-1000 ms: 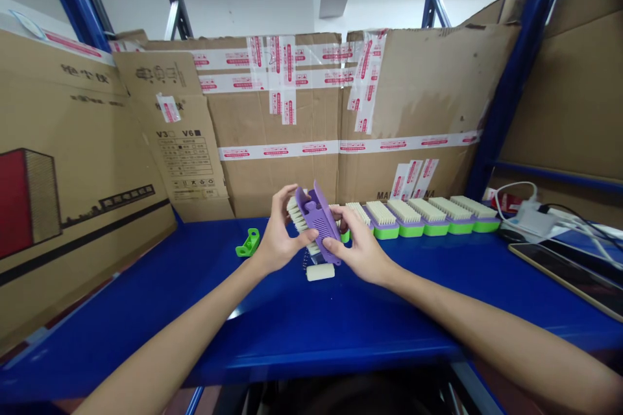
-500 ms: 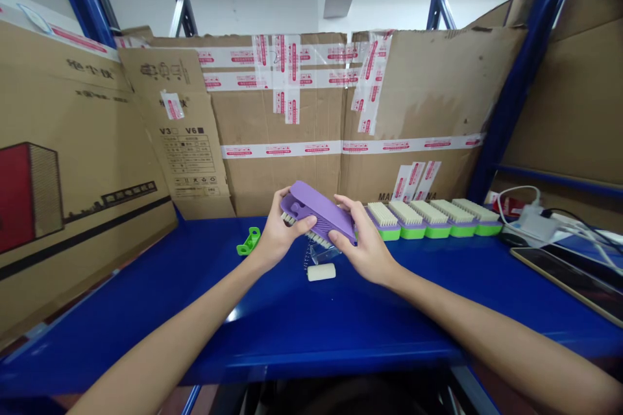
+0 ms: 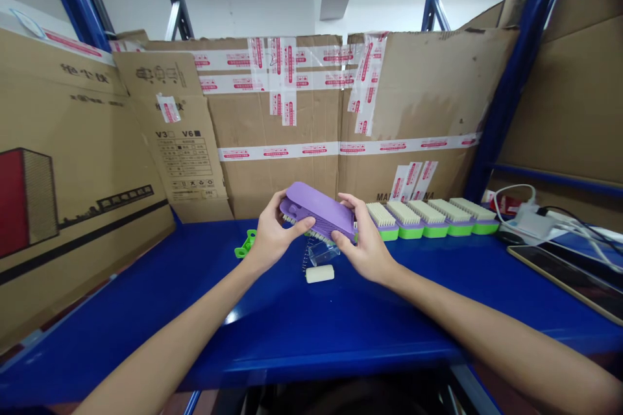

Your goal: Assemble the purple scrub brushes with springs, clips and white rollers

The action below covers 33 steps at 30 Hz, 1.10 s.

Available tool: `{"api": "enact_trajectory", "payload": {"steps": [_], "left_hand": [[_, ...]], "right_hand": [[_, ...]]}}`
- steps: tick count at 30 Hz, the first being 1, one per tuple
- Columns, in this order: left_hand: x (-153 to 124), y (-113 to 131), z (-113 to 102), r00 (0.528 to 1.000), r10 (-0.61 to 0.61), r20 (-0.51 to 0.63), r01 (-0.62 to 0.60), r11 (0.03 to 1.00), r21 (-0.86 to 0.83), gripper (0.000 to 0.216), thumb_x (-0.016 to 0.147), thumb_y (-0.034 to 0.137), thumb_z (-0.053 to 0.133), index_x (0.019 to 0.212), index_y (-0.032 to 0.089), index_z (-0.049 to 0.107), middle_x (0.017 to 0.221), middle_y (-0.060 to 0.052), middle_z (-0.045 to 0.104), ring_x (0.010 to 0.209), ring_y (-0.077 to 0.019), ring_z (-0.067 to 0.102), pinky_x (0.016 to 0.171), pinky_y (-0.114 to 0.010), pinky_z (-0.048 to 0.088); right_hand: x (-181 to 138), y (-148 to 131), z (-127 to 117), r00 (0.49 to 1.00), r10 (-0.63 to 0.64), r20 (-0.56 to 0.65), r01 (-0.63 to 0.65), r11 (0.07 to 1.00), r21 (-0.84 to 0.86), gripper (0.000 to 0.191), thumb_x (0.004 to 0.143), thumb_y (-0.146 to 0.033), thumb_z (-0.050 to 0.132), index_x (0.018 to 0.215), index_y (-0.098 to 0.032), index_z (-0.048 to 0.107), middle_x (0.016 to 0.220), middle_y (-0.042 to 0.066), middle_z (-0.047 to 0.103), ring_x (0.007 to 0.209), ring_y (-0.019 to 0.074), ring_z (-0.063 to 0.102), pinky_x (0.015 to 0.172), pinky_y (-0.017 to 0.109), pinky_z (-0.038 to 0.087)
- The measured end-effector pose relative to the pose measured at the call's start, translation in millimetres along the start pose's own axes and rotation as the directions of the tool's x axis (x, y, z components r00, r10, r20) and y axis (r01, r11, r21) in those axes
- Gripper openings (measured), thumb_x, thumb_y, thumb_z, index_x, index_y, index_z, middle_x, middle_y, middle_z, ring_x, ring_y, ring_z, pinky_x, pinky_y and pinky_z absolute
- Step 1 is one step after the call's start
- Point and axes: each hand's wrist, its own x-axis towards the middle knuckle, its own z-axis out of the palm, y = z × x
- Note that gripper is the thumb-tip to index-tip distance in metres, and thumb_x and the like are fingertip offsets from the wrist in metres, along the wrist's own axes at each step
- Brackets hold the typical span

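A purple scrub brush (image 3: 318,204) with pale bristles is held between both hands above the blue tabletop. My left hand (image 3: 277,230) grips its left end, thumb along the side. Around its right end, my right hand (image 3: 365,240) is closed with the thumb on the near side. The bristles point downward and show partly along the lower edge. Beneath the brush lie a clear plastic piece (image 3: 323,253), a thin coil spring (image 3: 306,256) and a cream-coloured cylinder (image 3: 320,273). A green plastic bracket (image 3: 244,244) rests left of my left hand, partly hidden by it.
Several green-and-purple brush heads (image 3: 423,219) stand in a row, bristles up, at the back right. A phone (image 3: 567,275) and a white charger with cables (image 3: 535,224) lie at the right. Cardboard panels (image 3: 277,117) wall the blue tabletop (image 3: 311,331).
The brush has tilted slightly toward level in my hands, and more of the clear piece shows below it. Both hands keep their grip. The whole view has shifted a little.
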Motion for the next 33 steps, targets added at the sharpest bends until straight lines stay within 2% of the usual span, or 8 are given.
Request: {"api": "enact_trajectory", "payload": {"steps": [4,8,10,13,17,20,26,33], "left_hand": [[-2,-4,-5,0.996,0.086,0.037,-0.091,0.984,0.152,0.064,0.085,0.048,0.088,0.139,0.024,0.061,0.125,-0.009,0.072,0.110,-0.0258,0.070,0.096,-0.039,0.058],[0,-1,-7,0.971,0.229,0.068,-0.239,0.929,0.281,0.053,0.090,0.048,0.084,0.135,0.025,0.068,0.141,-0.011,0.064,0.129,-0.0292,0.064,0.107,-0.043,0.055],[1,1,-7,0.961,0.259,0.092,-0.275,0.907,0.319,0.047,0.092,0.048,0.082,0.131,0.024,0.071,0.141,-0.011,0.063,0.132,-0.0297,0.062,0.111,-0.045,0.053],[1,1,-6,0.967,0.236,0.092,-0.253,0.917,0.310,0.049,0.094,0.049,0.080,0.134,0.024,0.068,0.138,-0.011,0.065,0.127,-0.0283,0.065,0.106,-0.045,0.056],[0,-5,-6,0.982,0.181,0.048,-0.187,0.956,0.226,0.069,0.089,0.051,0.085,0.143,0.025,0.051,0.142,-0.013,0.063,0.130,-0.0288,0.065,0.105,-0.044,0.057],[0,-8,-8,0.981,0.185,0.056,-0.193,0.960,0.202,0.086,0.082,0.055,0.090,0.148,0.027,0.041,0.148,-0.014,0.058,0.135,-0.0312,0.062,0.109,-0.047,0.054],[-1,-1,-10,0.985,0.114,0.131,-0.140,0.966,0.216,0.085,0.078,0.065,0.089,0.143,0.027,0.050,0.147,-0.014,0.057,0.127,-0.0326,0.065,0.103,-0.045,0.055],[0,7,-8,0.992,0.073,0.103,-0.089,0.982,0.164,0.081,0.074,0.062,0.092,0.137,0.026,0.056,0.141,-0.012,0.062,0.120,-0.0301,0.067,0.098,-0.040,0.056]], "right_hand": [[1,0,0,0.999,-0.024,-0.023,0.023,0.999,-0.045,0.066,0.096,-0.043,0.066,0.154,-0.028,0.037,0.139,0.015,0.056,0.130,0.0355,0.057,0.109,0.058,0.049],[1,2,0,0.999,-0.015,-0.035,0.012,0.997,-0.079,0.065,0.095,-0.042,0.068,0.151,-0.028,0.038,0.137,0.015,0.056,0.129,0.0354,0.057,0.108,0.057,0.050],[1,3,1,0.999,-0.006,-0.035,0.003,0.997,-0.083,0.065,0.095,-0.042,0.068,0.151,-0.028,0.038,0.137,0.015,0.056,0.128,0.0353,0.057,0.108,0.057,0.050],[1,3,1,0.999,-0.001,-0.035,-0.002,0.997,-0.083,0.064,0.095,-0.043,0.067,0.150,-0.028,0.039,0.137,0.014,0.056,0.128,0.0349,0.057,0.108,0.057,0.050],[1,1,0,1.000,-0.018,-0.020,0.016,0.997,-0.077,0.061,0.097,-0.043,0.066,0.151,-0.028,0.039,0.137,0.014,0.056,0.129,0.0348,0.057,0.109,0.057,0.050],[1,0,-1,0.999,-0.049,-0.010,0.048,0.996,-0.079,0.062,0.097,-0.041,0.067,0.150,-0.028,0.039,0.138,0.015,0.056,0.129,0.0348,0.057,0.109,0.057,0.049],[0,-1,-1,0.996,-0.091,0.010,0.091,0.991,-0.099,0.065,0.094,-0.039,0.069,0.150,-0.027,0.039,0.137,0.015,0.057,0.127,0.0343,0.058,0.107,0.056,0.051],[0,-4,-1,0.999,-0.036,-0.001,0.036,0.999,-0.034,0.062,0.095,-0.043,0.069,0.148,-0.027,0.040,0.138,0.015,0.058,0.129,0.0346,0.059,0.109,0.057,0.051]]}}
